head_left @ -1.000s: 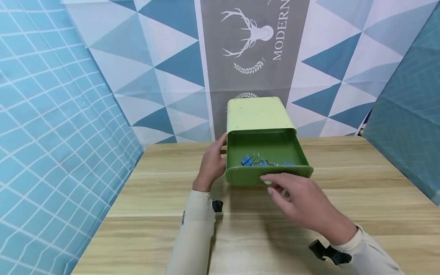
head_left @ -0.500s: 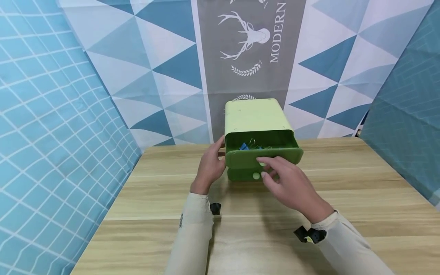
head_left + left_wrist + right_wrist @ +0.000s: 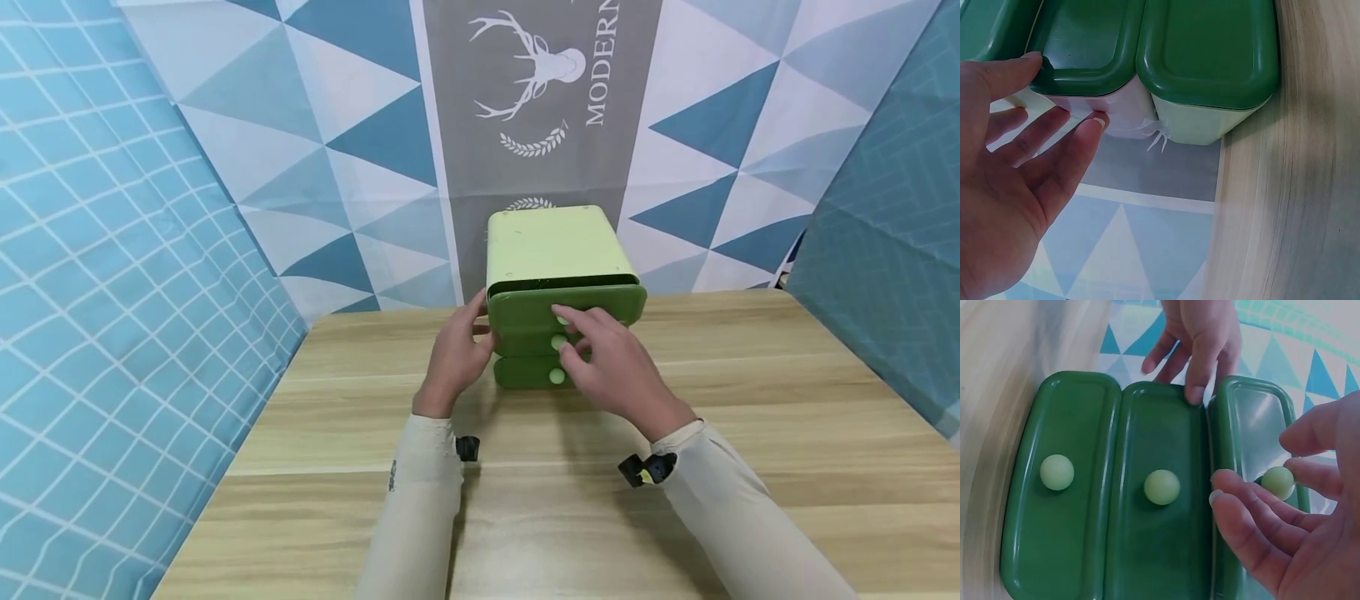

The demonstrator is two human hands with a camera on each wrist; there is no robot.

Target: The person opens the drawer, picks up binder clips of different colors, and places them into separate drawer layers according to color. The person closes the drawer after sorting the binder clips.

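Observation:
A small cabinet (image 3: 558, 242) with a pale yellow-green shell stands on the table, three dark green drawers stacked in its front. The top drawer (image 3: 525, 310) sticks out slightly, with a dark gap above its front. My right hand (image 3: 611, 362) is at that drawer, fingers loosely bent around its round knob (image 3: 1279, 482); one fingertip touches the knob. The thumb stays apart from the middle knob (image 3: 1162, 487). Against the cabinet's left side rests my left hand (image 3: 453, 358), its thumb on the edge of the middle drawer (image 3: 1088, 44). The top drawer's inside is hidden.
The wooden table (image 3: 360, 417) spreads around the cabinet. Behind it hangs a patterned cloth (image 3: 360, 150) with a deer head, and a blue checked cloth (image 3: 112, 250) hangs at the left. The bottom drawer (image 3: 1060, 531) is shut.
My right hand has pushed the top drawer inward, almost flush. The blue binder clips inside it have gone out of sight, and the lower drawers' knobs have come into view. My left hand stays put.

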